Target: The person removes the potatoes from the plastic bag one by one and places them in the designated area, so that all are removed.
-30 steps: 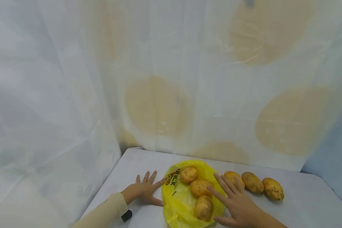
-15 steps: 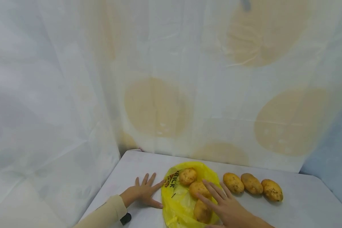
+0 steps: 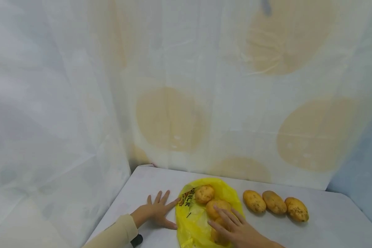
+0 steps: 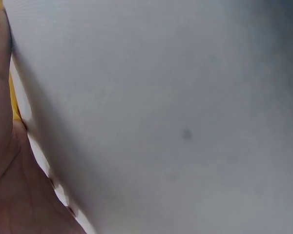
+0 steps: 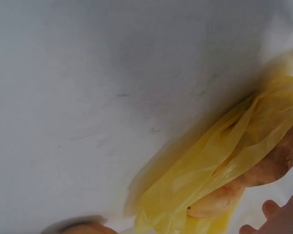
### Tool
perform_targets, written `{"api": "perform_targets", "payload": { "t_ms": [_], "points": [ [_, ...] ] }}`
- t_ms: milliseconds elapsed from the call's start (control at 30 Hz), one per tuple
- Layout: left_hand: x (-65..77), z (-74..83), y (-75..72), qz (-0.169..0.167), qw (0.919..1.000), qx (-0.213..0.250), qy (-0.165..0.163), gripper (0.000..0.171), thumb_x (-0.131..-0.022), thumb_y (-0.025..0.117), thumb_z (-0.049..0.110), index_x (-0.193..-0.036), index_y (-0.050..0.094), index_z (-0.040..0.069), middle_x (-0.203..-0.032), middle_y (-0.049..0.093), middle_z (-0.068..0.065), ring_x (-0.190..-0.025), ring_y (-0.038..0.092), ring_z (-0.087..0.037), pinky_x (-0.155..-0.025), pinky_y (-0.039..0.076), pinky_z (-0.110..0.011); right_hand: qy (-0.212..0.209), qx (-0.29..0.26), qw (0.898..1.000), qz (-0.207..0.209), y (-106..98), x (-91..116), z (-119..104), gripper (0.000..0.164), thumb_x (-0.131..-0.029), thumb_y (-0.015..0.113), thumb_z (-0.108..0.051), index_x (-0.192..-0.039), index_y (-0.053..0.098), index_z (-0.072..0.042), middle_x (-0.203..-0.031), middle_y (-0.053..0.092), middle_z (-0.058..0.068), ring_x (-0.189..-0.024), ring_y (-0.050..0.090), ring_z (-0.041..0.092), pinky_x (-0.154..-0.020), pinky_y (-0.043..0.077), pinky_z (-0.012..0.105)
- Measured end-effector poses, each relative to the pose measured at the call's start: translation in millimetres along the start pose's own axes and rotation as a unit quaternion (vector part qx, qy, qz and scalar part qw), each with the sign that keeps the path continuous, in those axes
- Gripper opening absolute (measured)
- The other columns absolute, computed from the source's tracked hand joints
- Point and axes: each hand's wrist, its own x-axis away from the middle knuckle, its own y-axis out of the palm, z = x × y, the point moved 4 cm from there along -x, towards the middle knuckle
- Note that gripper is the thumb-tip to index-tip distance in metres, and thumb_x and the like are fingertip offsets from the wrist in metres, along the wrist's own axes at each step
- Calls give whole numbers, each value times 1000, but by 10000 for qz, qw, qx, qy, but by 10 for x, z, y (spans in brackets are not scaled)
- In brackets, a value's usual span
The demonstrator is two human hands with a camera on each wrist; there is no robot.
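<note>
A yellow plastic bag (image 3: 192,229) with black print lies spread on the table. Three potatoes rest on or in it: one at the back (image 3: 204,194), one in the middle (image 3: 218,207), and one at the front (image 3: 216,237), partly covered by my right hand. My left hand (image 3: 158,210) lies with fingers spread, its index fingertip and thumb right at the bag's left edge. Over the front potatoes reaches my right hand (image 3: 238,230), fingers extended and slightly apart. In the right wrist view the yellow film (image 5: 200,170) rises along the potatoes' side.
Three more potatoes stand in a row right of the bag: a left one (image 3: 254,201), a middle one (image 3: 274,202) and a right one (image 3: 296,209). The white table (image 3: 334,227) meets a pale curtain (image 3: 235,103) with tan circles behind. A small black object (image 3: 137,240) is by my left wrist.
My right hand has moved left and come over the front potatoes in the bag, uncovering the leftmost loose potato. My left hand has stayed in place.
</note>
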Motion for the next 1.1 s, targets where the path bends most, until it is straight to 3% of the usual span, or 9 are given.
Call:
{"api": "perform_targets", "payload": {
  "t_ms": [100,167,267,333,533,733,800,1000,1100],
  "points": [
    [10,4,5,-3,10000,-45,1,103,-66,61,86,-154,21,50,-168,6,-10,-151,7,-45,-110,5,-78,181,-586,9975,-355,-6,-4,-21,91,-87,48,-76,-157,27,-22,-162,23,18,-145,32,27,-109,37,44],
    [15,5,1,11,10000,-59,10,103,-66,60,87,-154,21,50,-168,5,-10,-151,7,-45,-110,5,-78,455,-1297,9876,-752,-9,-14,-20,88,-88,50,-73,-158,22,-27,-165,18,15,-143,36,29,-97,48,52],
    [23,3,3,13,10000,-46,23,103,-67,60,87,-154,20,50,-168,5,-10,-151,7,-45,-110,5,-78,1044,-2554,9517,-1348,-14,-34,-10,84,-89,54,-69,-158,17,-38,-167,10,7,-144,35,31,-96,48,60],
    [32,2,4,20,10000,-25,32,103,-67,61,86,-154,21,49,-168,5,-10,-151,7,-45,-110,5,-78,1191,-3014,9363,-1353,-30,-57,-5,81,-89,57,-66,-157,20,-39,-167,13,6,-143,35,33,-96,48,61],
    [45,11,-1,42,10000,23,76,103,-67,61,86,-154,21,49,-168,5,-11,-151,7,-45,-110,4,-78,928,-3362,9357,-537,-51,-88,63,83,-85,71,-53,-153,33,-25,-154,37,16,-136,42,26,-99,51,46],
    [48,5,5,-20,9999,26,124,103,-67,61,86,-154,20,49,-168,5,-11,-151,7,-46,-110,5,-78,1667,-4519,8730,-769,90,-1,180,80,-81,79,-46,-148,39,-28,-148,44,2,-133,40,10,-108,42,30],
    [52,-1,11,-35,9999,20,132,103,-67,61,86,-154,19,50,-168,5,-11,-151,7,-46,-110,6,-78,1747,-4669,8631,-805,122,14,198,79,-80,80,-44,-147,41,-27,-147,45,2,-133,41,9,-108,41,28],
    [21,-14,20,-39,9999,-5,119,104,-66,58,88,-154,18,51,-168,3,-10,-152,6,-45,-110,5,-78,1593,-4194,8912,-674,113,-23,232,75,-81,78,-48,-142,51,-14,-139,51,9,-125,48,10,-100,47,28],
    [7,-21,18,-33,10000,-3,84,104,-66,59,88,-154,18,51,-168,3,-10,-152,6,-45,-110,4,-78,1483,-4109,8980,-529,98,-58,246,67,-82,77,-48,-134,58,-11,-133,56,9,-119,53,11,-95,50,29]
  ]
}}
